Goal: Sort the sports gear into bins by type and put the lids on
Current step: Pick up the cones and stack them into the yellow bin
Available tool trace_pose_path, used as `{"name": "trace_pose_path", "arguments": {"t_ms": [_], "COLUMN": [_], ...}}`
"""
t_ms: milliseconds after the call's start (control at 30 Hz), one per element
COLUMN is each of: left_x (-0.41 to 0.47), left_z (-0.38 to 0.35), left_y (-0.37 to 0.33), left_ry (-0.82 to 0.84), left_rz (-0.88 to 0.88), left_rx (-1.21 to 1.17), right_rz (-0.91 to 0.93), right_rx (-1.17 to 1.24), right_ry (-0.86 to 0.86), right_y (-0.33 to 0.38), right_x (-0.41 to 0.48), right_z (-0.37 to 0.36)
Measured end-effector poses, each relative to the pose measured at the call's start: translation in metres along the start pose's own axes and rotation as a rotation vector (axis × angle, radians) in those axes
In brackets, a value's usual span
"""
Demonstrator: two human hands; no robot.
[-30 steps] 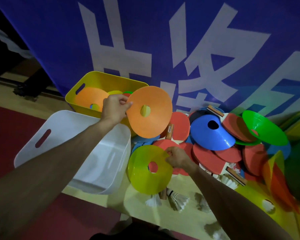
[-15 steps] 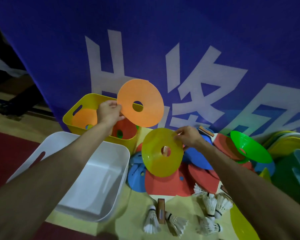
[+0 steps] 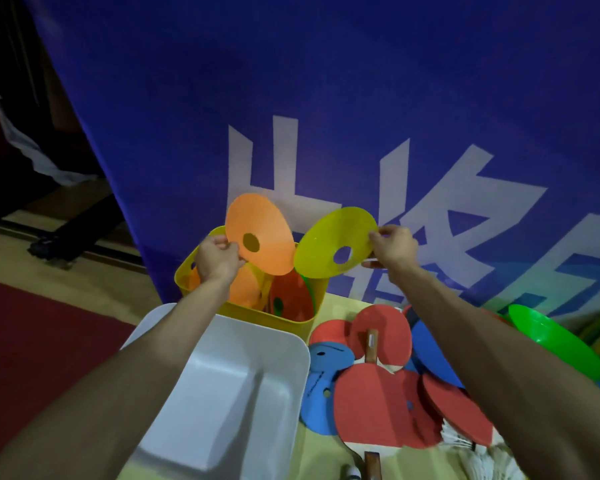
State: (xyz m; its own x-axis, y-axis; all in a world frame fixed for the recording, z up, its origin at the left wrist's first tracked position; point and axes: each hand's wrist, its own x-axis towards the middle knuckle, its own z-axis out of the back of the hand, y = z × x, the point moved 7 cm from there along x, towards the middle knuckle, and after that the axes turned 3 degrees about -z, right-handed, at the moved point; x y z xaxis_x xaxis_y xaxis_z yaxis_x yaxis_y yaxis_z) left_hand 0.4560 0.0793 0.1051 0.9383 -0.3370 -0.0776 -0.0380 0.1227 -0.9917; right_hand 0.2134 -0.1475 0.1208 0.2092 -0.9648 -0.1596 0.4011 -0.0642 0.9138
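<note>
My left hand (image 3: 217, 259) pinches the rim of an orange disc cone (image 3: 260, 237) above the yellow bin (image 3: 321, 291). My right hand (image 3: 392, 245) grips the edge of a yellow disc cone (image 3: 329, 242), held just right of the orange one over the bin's far right corner. Several orange and red disc cones lie inside the yellow bin. An empty white bin (image 3: 222, 393) stands in front of it, under my left forearm.
Red table tennis paddles (image 3: 378, 403), blue disc cones (image 3: 321, 379) and a green disc cone (image 3: 555, 341) lie in a pile on the floor at the right. Shuttlecocks (image 3: 465, 441) show at the bottom right. A blue banner (image 3: 326, 98) stands directly behind the bins.
Both hands have risen and moved over the yellow bin. The yellow disc cone went from low over the pile up to beside the orange one.
</note>
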Motion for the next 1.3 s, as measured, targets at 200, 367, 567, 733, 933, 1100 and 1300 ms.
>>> {"name": "trace_pose_path", "arguments": {"t_ms": [200,367,567,733,933,1100,1300], "left_x": [0.014,0.018,0.009,-0.023,-0.076,-0.109,-0.179], "left_z": [0.008,0.013,0.008,-0.035,-0.095,-0.142,-0.198], "left_y": [0.048,0.053,0.032,0.028,0.028,0.025,0.042], "left_ry": [0.011,0.055,0.072,0.345,0.642,0.732,0.787], "left_rz": [0.122,0.071,-0.128,-0.208,-0.284,-0.311,-0.309], "left_rx": [0.007,0.202,0.343,0.284,0.321,0.385,0.445], "right_rz": [-0.111,-0.100,-0.061,-0.082,-0.105,-0.129,-0.142], "right_rx": [0.044,-0.107,-0.133,-0.161,-0.184,-0.183,-0.130], "right_ry": [0.166,0.174,0.139,0.211,0.279,0.271,0.214], "right_y": [-0.021,-0.034,-0.040,-0.056,-0.078,-0.102,-0.135], "right_x": [-0.019,-0.030,-0.032,-0.034,-0.038,-0.033,-0.024], "right_z": [-0.073,-0.087,-0.068,-0.052,-0.012,0.046,0.133]}}
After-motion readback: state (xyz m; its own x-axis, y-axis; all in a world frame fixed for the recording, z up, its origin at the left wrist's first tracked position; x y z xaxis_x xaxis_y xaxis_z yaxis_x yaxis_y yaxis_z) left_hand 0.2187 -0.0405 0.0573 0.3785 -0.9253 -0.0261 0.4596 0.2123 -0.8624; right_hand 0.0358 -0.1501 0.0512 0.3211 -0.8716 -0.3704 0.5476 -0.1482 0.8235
